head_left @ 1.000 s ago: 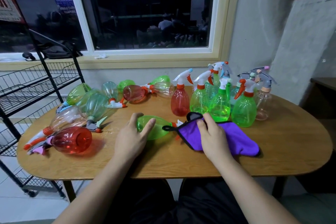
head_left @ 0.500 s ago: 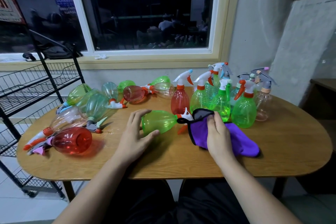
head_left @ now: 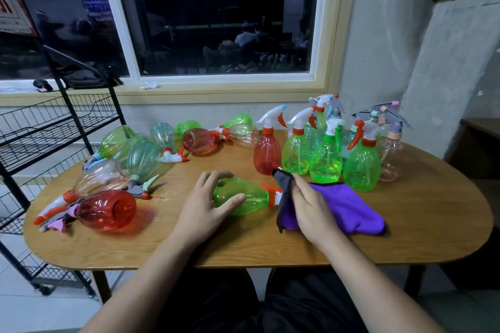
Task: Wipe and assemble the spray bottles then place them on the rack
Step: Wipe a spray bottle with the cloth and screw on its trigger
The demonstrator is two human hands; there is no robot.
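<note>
A green spray bottle lies on its side in the middle of the wooden table, its orange-and-white nozzle pointing right. My left hand curls round its base, thumb on the near side. My right hand grips a purple cloth and lifts its dark-edged corner up against the nozzle. Several upright bottles stand behind at the right. Several more bottles lie on their sides at the left.
A black wire rack stands left of the table, its shelves bare. A red bottle lies near the front left edge. A window and wall close off the back. A dark side table is at the far right.
The green bottle has shifted right and turned so its nozzle meets the cloth. My right hand gathered the flat cloth and raised its corner. My left hand moved right with the bottle.
</note>
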